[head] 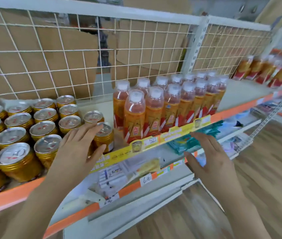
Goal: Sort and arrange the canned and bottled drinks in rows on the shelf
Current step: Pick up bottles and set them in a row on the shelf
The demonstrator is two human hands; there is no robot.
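Several gold cans (18, 162) with silver tops stand in rows on the left of the shelf (9, 192). To their right, orange-labelled bottles (135, 116) with white caps stand in two rows. My left hand (78, 149) is open, fingers straight, in front of the rightmost front can (105, 135), fingertips close to its top. My right hand (207, 161) is open and hovers in front of the shelf edge, below the bottles, holding nothing. More such bottles (264, 71) stand further right on the shelf.
A white wire grid (50, 62) with cardboard behind backs the shelf. A yellow price strip (154, 144) runs along the front edge. Lower shelves hold teal packets (185, 144) and white boxes (112, 176). Wooden floor (266, 178) lies to the right.
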